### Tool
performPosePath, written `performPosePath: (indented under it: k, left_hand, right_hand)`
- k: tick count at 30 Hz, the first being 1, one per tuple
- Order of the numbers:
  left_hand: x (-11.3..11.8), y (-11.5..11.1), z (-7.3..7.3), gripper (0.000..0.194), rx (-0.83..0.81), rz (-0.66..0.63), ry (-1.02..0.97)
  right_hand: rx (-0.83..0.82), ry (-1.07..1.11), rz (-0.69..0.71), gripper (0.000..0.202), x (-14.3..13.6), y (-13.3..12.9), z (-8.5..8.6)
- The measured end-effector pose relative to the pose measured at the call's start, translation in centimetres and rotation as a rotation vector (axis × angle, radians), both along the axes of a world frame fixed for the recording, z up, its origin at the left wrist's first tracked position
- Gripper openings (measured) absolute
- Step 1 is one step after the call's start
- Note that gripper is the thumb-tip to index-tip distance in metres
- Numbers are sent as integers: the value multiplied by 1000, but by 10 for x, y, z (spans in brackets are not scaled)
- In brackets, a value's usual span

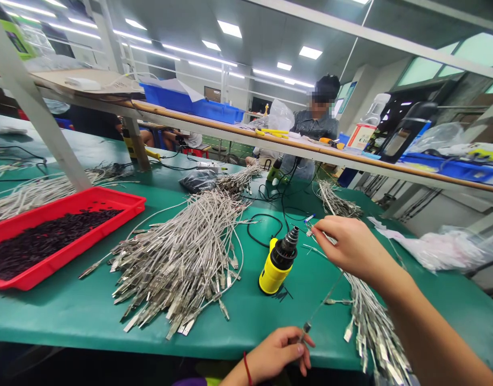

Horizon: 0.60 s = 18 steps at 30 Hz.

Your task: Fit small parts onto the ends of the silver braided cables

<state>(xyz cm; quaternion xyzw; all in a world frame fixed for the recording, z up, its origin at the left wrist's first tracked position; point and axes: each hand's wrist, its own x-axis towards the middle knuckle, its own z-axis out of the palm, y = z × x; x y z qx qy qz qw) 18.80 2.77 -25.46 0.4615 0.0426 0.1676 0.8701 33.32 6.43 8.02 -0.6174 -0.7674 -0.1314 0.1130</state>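
Observation:
Near the front edge of the table, my left hand (pixel 281 351) is closed around the plug end of a USB cable (pixel 327 297). The cable runs up from there to my right hand (pixel 353 246), whose thumb and fingers pinch thin wires at its far end. A yellow heat gun (pixel 271 274) stands between the bundles with its metal nozzle up. To its left lies a large heap of grey USB cables (pixel 174 262), plugs facing the front. Another cable bundle (pixel 375 327) lies beneath my right forearm, partly hidden.
A red tray (pixel 128 201) of small black tube pieces sits at the left. Black cords (pixel 250 230) loop behind the heat gun. A shelf (pixel 230 128) crosses above the green table (pixel 69 316), bearing blue trays and bottles. A plastic bag (pixel 443 249) lies right; a person (pixel 319 123) is beyond.

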Motion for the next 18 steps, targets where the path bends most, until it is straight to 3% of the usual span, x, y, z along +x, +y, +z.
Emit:
performPosePath:
  k: [6,10,12,14,16,18]
  left_hand:
    - [-2,0,5,51,24,4,19]
    - [-2,-1,3,53,29,5,25]
    - [-2,-1,4,52,38,13,29]
    - [-3,-1,9,52,105,24,73]
    - [-11,0,21,45,322,41,184]
    - [-25,3,43,32,695,52,320]
  right_hand:
    - [-65,-2,-26,26,8,-8,8]
    - [-99,336,-81,25,37,-46,-2]
    - [-45,684,-152,24,48,-75,-24]
    - [67,1174,-170,24,46,-103,-55]
    - [98,1656,-99,31,28,-125,-90]
    - [61,2046,-74,33,-2,-139,-120]
